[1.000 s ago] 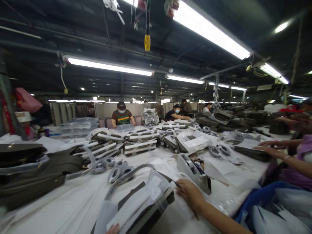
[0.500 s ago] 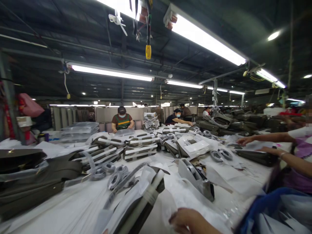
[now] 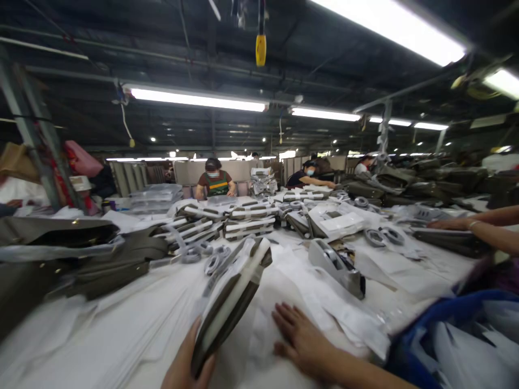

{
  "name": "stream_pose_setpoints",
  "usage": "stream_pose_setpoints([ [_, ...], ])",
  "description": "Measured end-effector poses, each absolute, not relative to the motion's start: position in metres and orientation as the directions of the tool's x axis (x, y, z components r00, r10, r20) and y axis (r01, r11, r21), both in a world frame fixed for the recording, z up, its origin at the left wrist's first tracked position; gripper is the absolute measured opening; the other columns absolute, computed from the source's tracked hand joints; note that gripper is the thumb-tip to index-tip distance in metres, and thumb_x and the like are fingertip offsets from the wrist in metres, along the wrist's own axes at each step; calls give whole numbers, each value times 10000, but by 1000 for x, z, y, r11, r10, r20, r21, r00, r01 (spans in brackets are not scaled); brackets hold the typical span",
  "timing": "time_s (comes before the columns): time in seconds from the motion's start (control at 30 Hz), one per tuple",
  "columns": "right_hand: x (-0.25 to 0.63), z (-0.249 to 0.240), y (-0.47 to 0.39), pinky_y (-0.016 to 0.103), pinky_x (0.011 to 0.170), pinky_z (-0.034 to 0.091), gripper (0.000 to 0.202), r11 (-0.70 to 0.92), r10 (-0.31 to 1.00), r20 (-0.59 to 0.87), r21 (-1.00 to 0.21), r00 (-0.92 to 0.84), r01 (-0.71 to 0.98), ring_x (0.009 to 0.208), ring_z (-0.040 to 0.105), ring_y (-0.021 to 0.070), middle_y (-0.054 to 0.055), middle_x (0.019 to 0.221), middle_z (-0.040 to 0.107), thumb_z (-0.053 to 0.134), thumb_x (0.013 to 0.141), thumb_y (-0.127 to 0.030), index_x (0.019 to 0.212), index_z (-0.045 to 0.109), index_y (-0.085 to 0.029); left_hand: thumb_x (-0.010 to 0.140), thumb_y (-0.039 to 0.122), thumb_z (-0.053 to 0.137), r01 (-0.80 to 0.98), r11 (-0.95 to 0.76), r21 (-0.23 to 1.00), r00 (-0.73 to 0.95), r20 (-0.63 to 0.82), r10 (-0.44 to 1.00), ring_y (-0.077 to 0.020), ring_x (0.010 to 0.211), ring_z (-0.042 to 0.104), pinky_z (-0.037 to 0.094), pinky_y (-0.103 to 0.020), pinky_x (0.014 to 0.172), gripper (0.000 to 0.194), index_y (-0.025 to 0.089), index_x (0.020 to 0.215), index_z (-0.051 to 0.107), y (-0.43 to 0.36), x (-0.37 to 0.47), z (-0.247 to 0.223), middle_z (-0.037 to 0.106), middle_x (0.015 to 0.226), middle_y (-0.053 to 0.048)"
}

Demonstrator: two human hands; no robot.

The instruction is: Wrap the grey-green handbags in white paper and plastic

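Note:
My left hand (image 3: 190, 359), at the bottom centre, grips the lower end of a dark olive bag (image 3: 233, 300) with white padding along its edge. The bag stands tilted, its top leaning right. To its right, my right hand (image 3: 298, 337) lies spread on white sheets (image 3: 267, 294) over the table, holding nothing. A grey tape dispenser (image 3: 336, 267) sits beyond my right hand. Rolls of grey strap (image 3: 217, 259) lie behind the held bag.
Wrapped bags (image 3: 249, 221) are piled farther back. More olive bags (image 3: 117, 265) lie at left, with paper sheets (image 3: 125, 324) before them. A blue bin (image 3: 405, 329) holds clear plastic at lower right. A co-worker's hand (image 3: 452, 224) touches a bag at right; other people work behind.
The camera view has tilted down and turned left. My left hand has come into view on the bag. My right hand has opened out flat on the sheets.

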State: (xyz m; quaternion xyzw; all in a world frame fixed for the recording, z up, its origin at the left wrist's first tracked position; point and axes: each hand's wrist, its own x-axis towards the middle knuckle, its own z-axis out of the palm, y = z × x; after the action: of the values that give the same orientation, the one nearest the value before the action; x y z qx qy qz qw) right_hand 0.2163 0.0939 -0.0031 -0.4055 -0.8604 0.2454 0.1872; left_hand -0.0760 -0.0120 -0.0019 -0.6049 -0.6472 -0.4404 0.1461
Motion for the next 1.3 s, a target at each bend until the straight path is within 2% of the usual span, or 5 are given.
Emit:
stream_pose_setpoints([
  [0.27, 208, 0, 110, 455, 1134, 395, 458, 606, 786, 249, -494, -566, 624, 1303, 541, 277, 127, 1409, 580, 439, 977, -393, 1334, 627, -176, 885, 240, 613, 819, 83, 568, -442, 531, 723, -270, 1243, 599, 546, -360, 931, 623, 290, 1474, 416, -31, -60, 18, 586, 1416, -53],
  [0.57, 159, -1, 116, 475, 1137, 375, 617, 692, 712, 361, -505, -602, 515, 1378, 428, 297, 141, 1536, 416, 569, 921, -425, 1485, 437, -212, 878, 257, 627, 808, 75, 585, -449, 528, 721, -259, 1298, 553, 496, -371, 1022, 618, 286, 1462, 427, -29, -59, 20, 573, 1432, -48],
  [1.0, 89, 6, 221, 326, 722, 550, 236, 473, 864, 264, -716, -429, 513, 737, 665, 152, 40, 835, 699, 564, 965, -334, 955, 674, -125, 894, 320, 627, 754, 136, 643, -531, 473, 703, -275, 1277, 571, 505, -378, 997, 597, 284, 1456, 431, -29, -67, 17, 603, 1395, -63],
  [1.13, 96, 8, 221, 323, 762, 542, 342, 459, 875, 278, -738, -397, 494, 804, 676, 168, 120, 967, 709, 418, 1015, -346, 1080, 657, -110, 892, 354, 628, 708, 142, 692, -566, 436, 699, -270, 1255, 586, 482, -375, 1022, 586, 282, 1444, 449, -30, -70, 17, 618, 1375, -59],
  [1.3, 99, 9, 204, 380, 1029, 428, 423, 577, 786, 316, -681, -531, 450, 1145, 594, 263, 105, 1200, 679, 806, 711, -298, 1104, 685, -197, 868, 403, 647, 652, 164, 740, -618, 394, 681, -280, 1222, 605, 478, -395, 1011, 612, 283, 1438, 458, -28, -69, 20, 636, 1345, -60],
])
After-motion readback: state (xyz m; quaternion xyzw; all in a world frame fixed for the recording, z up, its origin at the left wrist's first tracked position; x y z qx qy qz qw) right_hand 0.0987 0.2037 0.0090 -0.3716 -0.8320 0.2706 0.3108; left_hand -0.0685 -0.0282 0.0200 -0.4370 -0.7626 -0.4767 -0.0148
